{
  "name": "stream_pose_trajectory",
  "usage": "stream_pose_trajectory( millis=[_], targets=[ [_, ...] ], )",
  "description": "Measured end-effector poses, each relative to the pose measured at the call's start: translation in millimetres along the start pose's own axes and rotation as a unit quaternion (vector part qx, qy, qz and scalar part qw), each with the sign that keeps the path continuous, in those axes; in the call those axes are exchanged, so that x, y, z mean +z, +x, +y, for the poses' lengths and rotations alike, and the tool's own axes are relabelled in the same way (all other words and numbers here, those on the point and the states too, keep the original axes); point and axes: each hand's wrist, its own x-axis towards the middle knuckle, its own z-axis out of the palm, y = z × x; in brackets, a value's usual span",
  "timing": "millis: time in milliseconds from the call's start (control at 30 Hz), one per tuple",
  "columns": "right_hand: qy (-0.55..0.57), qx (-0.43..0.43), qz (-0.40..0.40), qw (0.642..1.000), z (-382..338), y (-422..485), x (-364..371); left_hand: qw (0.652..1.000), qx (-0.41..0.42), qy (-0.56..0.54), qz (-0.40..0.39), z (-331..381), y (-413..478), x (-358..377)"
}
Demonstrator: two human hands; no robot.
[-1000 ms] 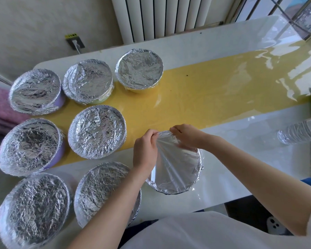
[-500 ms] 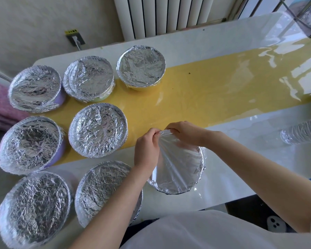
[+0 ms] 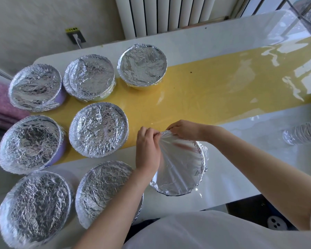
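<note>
A round dish covered in foil (image 3: 181, 169) stands near the table's front edge, with a thin clear film stretched over its top. My left hand (image 3: 146, 150) pinches the film at the dish's far left rim. My right hand (image 3: 184, 130) pinches the same gathered film just to the right, at the far rim. The film fans out in tight creases from the two hands toward the near rim. The dish's left side is hidden behind my left hand and forearm.
Several foil-covered bowls (image 3: 99, 129) fill the table's left half. A yellow strip (image 3: 214, 87) runs across the white table (image 3: 241, 169). A clear plastic bottle (image 3: 302, 134) lies at the right edge. A radiator (image 3: 169, 13) stands behind the table.
Both hands have stayed at the far rim, pulling the film a little tighter into a gathered point. The view has shifted slightly.
</note>
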Motion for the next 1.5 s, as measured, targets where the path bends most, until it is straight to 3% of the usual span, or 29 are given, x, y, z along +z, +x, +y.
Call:
stream_pose_trajectory(
  millis=[100,267,433,600,733,900,1100,1333,1500],
  targets=[
    [0.071,0.028,-0.010,0.997,6,-2,1,1.000,0.012,0.018,-0.006,1,-2,2],
    [0.093,0.009,-0.031,0.995,8,-3,1,1.000,0.025,0.017,0.006,-1,-4,0],
    [0.040,-0.013,-0.037,0.998,7,-2,7,0.999,0.030,0.031,-0.002,-3,-10,0],
    [-0.025,-0.060,0.034,0.997,15,-6,12,0.999,0.002,0.032,-0.009,3,-10,-8],
    [-0.085,-0.091,0.125,0.984,21,-12,13,0.991,-0.037,0.109,-0.062,5,-14,-15],
    [-0.107,-0.096,0.182,0.973,20,-9,24,0.991,-0.061,0.012,-0.118,3,-7,-18],
    [-0.117,-0.092,0.216,0.965,23,-6,30,0.995,-0.039,0.008,-0.089,-5,-5,-14],
    [-0.166,-0.105,0.167,0.966,17,-5,31,0.997,-0.027,0.017,-0.071,-4,-13,-13],
    [-0.173,-0.113,0.197,0.958,17,-9,39,0.997,-0.017,0.003,-0.077,-2,-14,-12]
  ],
)
